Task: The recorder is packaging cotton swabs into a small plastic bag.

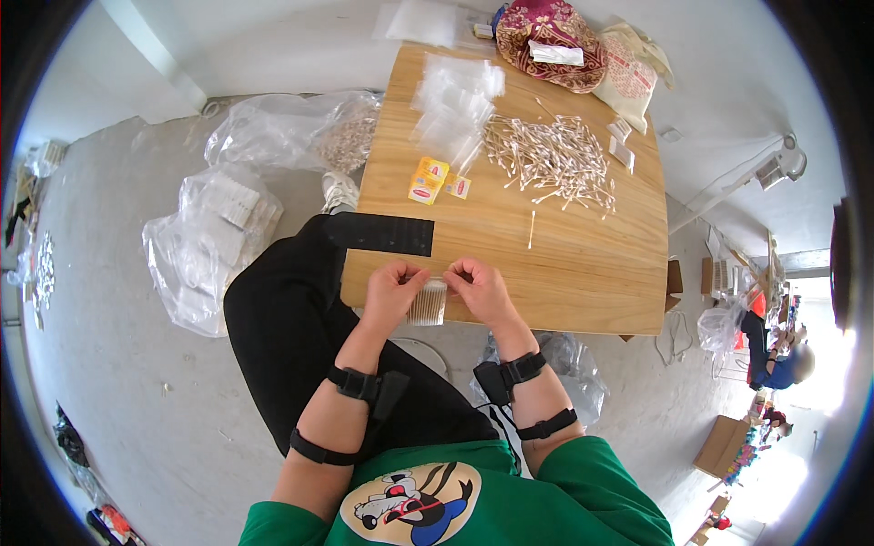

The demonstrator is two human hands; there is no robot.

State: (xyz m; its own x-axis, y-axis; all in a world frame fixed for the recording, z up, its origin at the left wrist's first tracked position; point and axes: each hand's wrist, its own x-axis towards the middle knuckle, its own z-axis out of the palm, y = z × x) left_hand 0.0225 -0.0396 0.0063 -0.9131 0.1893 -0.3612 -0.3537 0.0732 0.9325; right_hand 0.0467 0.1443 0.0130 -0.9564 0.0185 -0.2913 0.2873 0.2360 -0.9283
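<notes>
Between my hands, at the near edge of the wooden table (583, 273), is a small clear bag of cotton swabs (426, 306), its sticks lined up side by side. My left hand (391, 291) pinches the bag's upper left corner. The upper right corner is pinched by the fingertips of my right hand (480, 289). Farther up the table lies a loose heap of cotton swabs (555, 159), with one single swab (532, 229) apart from it. Left of the heap are clear plastic bags (455, 105) in a spread pile and several yellow printed cards (426, 180).
A black strip (387, 234) lies on the table's left edge. Cloth bags (551, 41) sit at the far edge. Large clear plastic sacks (214, 246) stand on the floor to the left. Far right, another person (778, 359) is near cardboard boxes (724, 444).
</notes>
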